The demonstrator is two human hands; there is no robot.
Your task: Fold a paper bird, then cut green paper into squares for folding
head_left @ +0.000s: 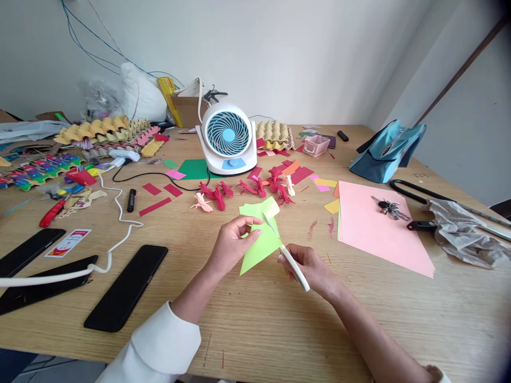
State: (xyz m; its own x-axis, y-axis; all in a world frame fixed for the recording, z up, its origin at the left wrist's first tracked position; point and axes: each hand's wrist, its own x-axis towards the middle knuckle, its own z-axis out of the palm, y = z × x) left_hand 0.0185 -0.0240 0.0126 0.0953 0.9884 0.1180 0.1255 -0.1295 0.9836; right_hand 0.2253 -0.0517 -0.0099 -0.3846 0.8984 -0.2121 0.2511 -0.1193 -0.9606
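A sheet of lime-green paper (260,249) is held above the wooden table, its lower corner pointing toward me. My left hand (235,239) is closed on its left side, thumb and fingers pinching it. In my right hand (307,266) is a pair of scissors (294,266) with white handles. The scissor blades lie across the green paper, pointing up and left, and part of the sheet curls up beyond them. Just past the paper several folded red paper figures (218,197) lie in a loose row, with a pale pink figure (202,202) at the left.
A white fan (227,139) stands behind the figures. To the right, keys (390,208) rest on a stack of pink paper (375,234), near a folded umbrella (467,229). Black phones (126,287) and a white cable (120,234) lie left. A blue bag (385,154) sits far right.
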